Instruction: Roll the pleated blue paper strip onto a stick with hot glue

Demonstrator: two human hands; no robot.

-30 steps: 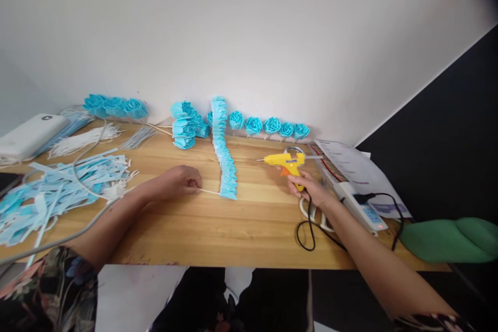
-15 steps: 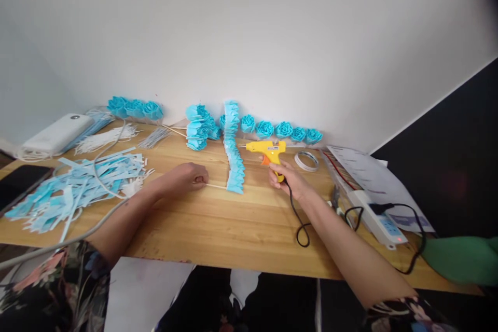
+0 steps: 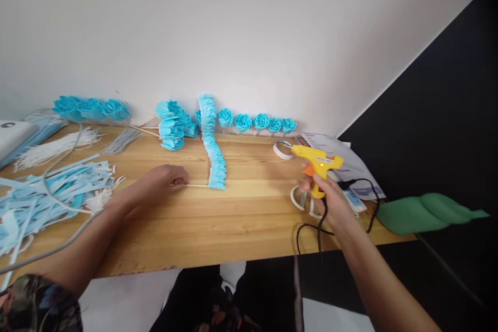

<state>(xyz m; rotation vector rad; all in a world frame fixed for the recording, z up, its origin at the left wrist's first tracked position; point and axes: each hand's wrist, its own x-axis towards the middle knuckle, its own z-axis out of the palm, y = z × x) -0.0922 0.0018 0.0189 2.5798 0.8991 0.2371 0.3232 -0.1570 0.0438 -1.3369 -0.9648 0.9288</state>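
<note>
My left hand is closed around one end of a thin pale stick. The stick's other end meets the lower end of a long pleated blue paper strip, which runs back across the table toward the wall. In my right hand is a yellow hot glue gun, raised over the right part of the table with its nozzle pointing left. An orange trigger sits by my fingers, and a black cord hangs from the handle.
Blue paper roses line the wall, with a blue flower cluster left of the strip. Cut blue strips and white strings lie at left. Tape rolls, a power strip and a green object are at right.
My right hand has carried the glue gun away from the strip, to the right. The view has turned rightward. My left hand still holds the stick at the strip's lower end.
</note>
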